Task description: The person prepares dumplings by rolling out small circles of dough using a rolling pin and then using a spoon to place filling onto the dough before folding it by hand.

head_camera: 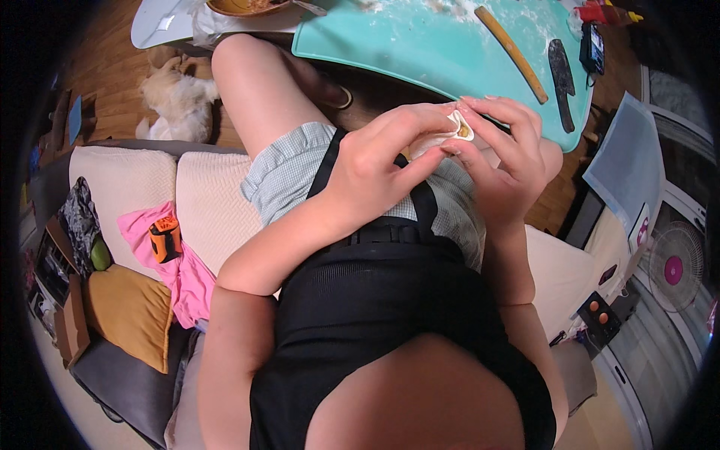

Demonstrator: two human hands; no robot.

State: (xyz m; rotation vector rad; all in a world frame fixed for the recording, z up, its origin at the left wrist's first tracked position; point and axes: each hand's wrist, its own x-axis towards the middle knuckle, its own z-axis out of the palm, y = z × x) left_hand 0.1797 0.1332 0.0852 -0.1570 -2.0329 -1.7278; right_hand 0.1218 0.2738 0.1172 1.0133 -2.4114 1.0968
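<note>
A dough wrapper (433, 143) with yellowish-brown filling (464, 131) is held up between both hands above my lap. Its edge is partly folded together, and the filling shows through a gap on the right side. My left hand (378, 152) cups the wrapper from the left, thumb and fingers pinching its edge. From the other side, my right hand (506, 149) touches the rim with its fingertips and thumb. Much of the wrapper is hidden behind my left fingers.
Ahead, a turquoise mat (388, 42) dusted with flour carries a wooden rolling pin (512, 54) and a dark knife (561, 84). A bowl of filling (247, 7) stands at the far left. A light-coloured dog (177, 101) lies on the floor beside the sofa.
</note>
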